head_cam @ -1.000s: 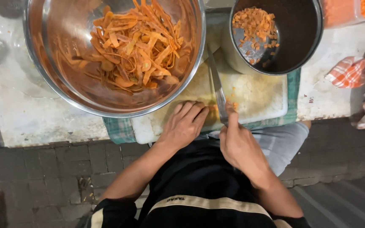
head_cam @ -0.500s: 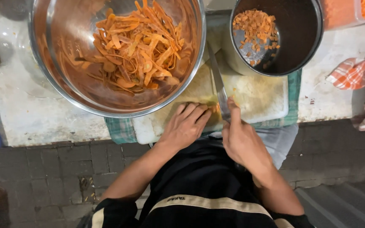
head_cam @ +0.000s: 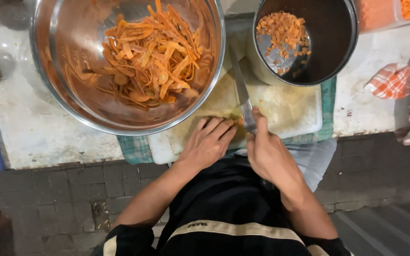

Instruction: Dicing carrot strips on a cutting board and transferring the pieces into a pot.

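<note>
Carrot strips [head_cam: 237,122] are lying on the near edge of the cutting board [head_cam: 290,111], pinned under the left hand [head_cam: 208,142], fingers together. The right hand [head_cam: 266,154] is clamping the knife [head_cam: 243,97]; keeping fingertips curled back seems wise.

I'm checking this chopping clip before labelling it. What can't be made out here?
Head view only:
- What the left hand presses on the cutting board: fingers cover it.
- Knife handle: inside the right hand.
- Steel bowl and dark pot: tops cut off by the edge.
</note>
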